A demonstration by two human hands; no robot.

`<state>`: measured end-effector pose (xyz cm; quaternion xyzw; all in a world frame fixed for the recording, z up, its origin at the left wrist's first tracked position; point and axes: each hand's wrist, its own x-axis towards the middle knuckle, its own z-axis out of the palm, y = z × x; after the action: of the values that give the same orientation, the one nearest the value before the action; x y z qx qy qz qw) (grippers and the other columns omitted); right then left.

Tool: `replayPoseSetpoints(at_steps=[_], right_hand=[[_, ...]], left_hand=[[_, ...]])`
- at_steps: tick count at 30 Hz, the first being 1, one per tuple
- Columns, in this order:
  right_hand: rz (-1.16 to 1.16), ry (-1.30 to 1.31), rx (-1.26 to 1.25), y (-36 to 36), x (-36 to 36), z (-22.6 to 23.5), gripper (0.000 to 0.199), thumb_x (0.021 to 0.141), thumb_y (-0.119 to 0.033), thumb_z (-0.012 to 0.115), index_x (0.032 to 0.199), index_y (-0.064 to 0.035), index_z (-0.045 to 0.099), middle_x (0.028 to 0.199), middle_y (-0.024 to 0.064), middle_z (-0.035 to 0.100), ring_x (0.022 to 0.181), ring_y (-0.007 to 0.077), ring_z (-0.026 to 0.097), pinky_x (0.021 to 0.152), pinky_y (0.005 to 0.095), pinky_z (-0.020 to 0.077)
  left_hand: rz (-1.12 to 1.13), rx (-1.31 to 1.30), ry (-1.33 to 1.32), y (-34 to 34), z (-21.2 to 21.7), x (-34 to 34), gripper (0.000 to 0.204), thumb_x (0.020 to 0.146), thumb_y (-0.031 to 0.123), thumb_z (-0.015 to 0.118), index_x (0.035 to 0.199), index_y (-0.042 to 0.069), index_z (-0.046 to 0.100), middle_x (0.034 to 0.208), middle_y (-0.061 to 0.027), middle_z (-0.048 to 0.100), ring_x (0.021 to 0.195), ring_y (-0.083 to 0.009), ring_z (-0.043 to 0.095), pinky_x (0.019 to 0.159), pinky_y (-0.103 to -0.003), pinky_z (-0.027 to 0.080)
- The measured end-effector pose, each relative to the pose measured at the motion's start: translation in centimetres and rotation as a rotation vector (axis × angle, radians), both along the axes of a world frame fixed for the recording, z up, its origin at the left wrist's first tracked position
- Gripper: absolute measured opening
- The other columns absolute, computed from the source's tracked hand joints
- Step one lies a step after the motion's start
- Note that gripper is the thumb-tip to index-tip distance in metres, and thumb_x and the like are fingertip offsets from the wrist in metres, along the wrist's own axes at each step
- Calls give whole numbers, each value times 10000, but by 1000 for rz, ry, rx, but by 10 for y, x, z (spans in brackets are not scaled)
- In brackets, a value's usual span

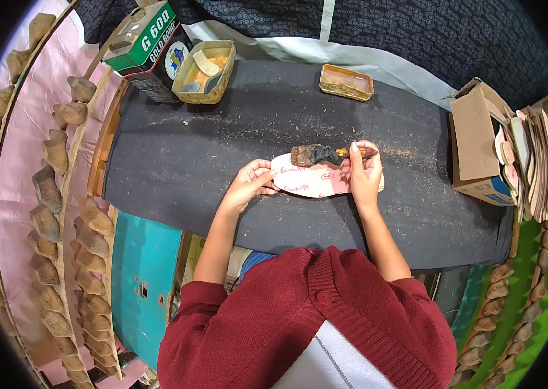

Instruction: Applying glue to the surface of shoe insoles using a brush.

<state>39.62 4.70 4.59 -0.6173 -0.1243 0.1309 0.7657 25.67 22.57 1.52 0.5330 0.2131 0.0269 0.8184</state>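
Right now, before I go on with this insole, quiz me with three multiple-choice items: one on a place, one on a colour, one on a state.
1. Where does the pale insole lie?
A. On the dark work mat
B. Inside the cardboard box
C. In the glue tray

2. What colour is the person's sweater?
A. Green
B. Dark red
C. Yellow

3. What is the right hand doing?
A. Resting open on the mat
B. Lifting a tin
C. Gripping the handle of a worn brush

Answers:
1. A: the insole lies flat on the mat, with the left hand pressing its end.
2. B: the knit sleeves and body are dark red.
3. C: the fingers close around the brush handle, with the bristle end over the insole.
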Motion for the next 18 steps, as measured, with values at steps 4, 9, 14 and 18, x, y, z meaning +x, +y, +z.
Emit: replayPoseSetpoints(at_steps=[4, 9, 14, 18], right_hand=[[23, -14, 0, 2, 1, -5, 194, 817, -197, 537, 928, -65, 449, 636, 10, 495, 477, 41, 460, 398, 156, 364], [0, -35, -57, -5, 6, -6, 181, 822, -182, 528, 924, -56, 447, 630, 12, 494, 473, 39, 457, 398, 158, 371], [-90, -41, -87, -30, 17, -6, 155, 825, -163, 517, 908, -51, 450, 611, 4, 485, 464, 38, 447, 377, 161, 371], [-154, -125, -142, -57, 29, -4, 133, 822, -119, 514, 907, -36, 455, 636, 3, 491, 486, 40, 455, 405, 157, 369]], left_hand=[[6, 12, 5, -1, 0, 1, 215, 804, 138, 540, 964, 29, 447, 765, -41, 562, 647, -80, 558, 560, -182, 475], [21, 41, -18, -1, -5, 2, 192, 794, 121, 556, 930, 35, 453, 760, -43, 565, 644, -89, 556, 563, -192, 471], [35, 48, -2, -1, -2, 2, 192, 786, 110, 564, 925, 34, 456, 750, -41, 562, 630, -87, 553, 553, -191, 470], [36, 62, -6, -2, -2, 2, 202, 787, 125, 564, 934, 30, 461, 737, -38, 566, 613, -82, 551, 532, -181, 458]])
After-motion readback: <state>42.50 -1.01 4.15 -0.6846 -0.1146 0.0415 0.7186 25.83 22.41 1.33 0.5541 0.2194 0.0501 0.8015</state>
